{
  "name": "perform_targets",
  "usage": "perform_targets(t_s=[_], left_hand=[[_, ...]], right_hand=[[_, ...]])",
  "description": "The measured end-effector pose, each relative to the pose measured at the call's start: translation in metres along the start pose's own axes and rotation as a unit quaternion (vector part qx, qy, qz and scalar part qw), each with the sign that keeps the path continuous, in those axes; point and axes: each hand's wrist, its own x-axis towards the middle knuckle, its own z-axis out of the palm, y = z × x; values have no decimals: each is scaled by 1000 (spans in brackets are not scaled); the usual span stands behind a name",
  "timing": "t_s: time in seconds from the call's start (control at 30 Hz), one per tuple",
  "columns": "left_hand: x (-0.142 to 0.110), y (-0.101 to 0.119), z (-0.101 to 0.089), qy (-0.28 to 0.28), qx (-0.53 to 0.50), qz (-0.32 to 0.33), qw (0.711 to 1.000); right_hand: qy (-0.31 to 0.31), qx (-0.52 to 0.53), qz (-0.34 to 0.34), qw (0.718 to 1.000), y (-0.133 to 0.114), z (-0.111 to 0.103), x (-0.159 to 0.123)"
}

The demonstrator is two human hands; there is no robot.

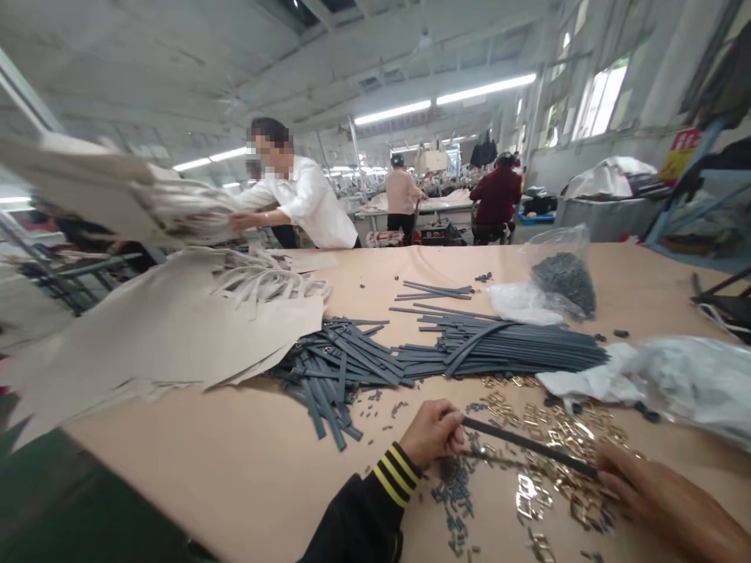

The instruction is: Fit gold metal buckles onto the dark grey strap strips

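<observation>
My left hand (431, 434), in a black sleeve with yellow stripes, pinches one end of a dark grey strap (528, 446). My right hand (662, 496) comes in from the lower right, its fingers at the strap's other end. Below and around the strap lies a loose scatter of small brass rectangular buckles (563, 453). A little pile of small dark grey pieces (453, 493) sits just under my left hand. Beyond my hands, many cut grey straps (498, 352) lie in a long heap across the tan table top (176, 469).
A stack of beige sheets with strap handles (164, 328) covers the table's left side. A co-worker in a white shirt (305, 199) leans over the far edge, handling more sheets. A clear bag of dark parts (563, 281) and crumpled plastic bags (680, 383) lie at the right.
</observation>
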Motion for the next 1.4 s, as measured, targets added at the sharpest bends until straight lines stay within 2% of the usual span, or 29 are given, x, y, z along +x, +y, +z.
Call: perform_targets(t_s=[0.07, 0.13, 0.17, 0.27, 0.4, 0.67, 0.93, 1.13, 1.4], left_hand=[[3, 5, 30, -34, -82, -11, 996], [6, 8, 54, -59, -148, -19, 987], [8, 8, 63, -68, -171, -23, 983], [10, 8, 75, -72, -247, -50, 965], [9, 10, 74, -54, -351, -95, 930], [10, 13, 72, -53, -397, -112, 909], [9, 11, 72, -59, -406, -105, 906], [10, 12, 72, -50, -387, -110, 914], [10, 14, 71, -49, -385, -117, 914]], right_hand=[[-72, 20, 12, 997, -13, -10, -6], [-129, 70, 3, 989, -37, -13, -4], [-145, 100, -5, 984, -48, -12, 0], [-131, 149, -7, 980, -69, -1, 14], [-101, 186, -27, 977, -72, 11, 20], [-83, 218, -18, 972, -71, 16, 17], [-55, 201, -12, 978, -71, 19, 16], [-28, 213, -3, 977, -71, 22, 14], [-36, 218, -7, 975, -70, 22, 14]])
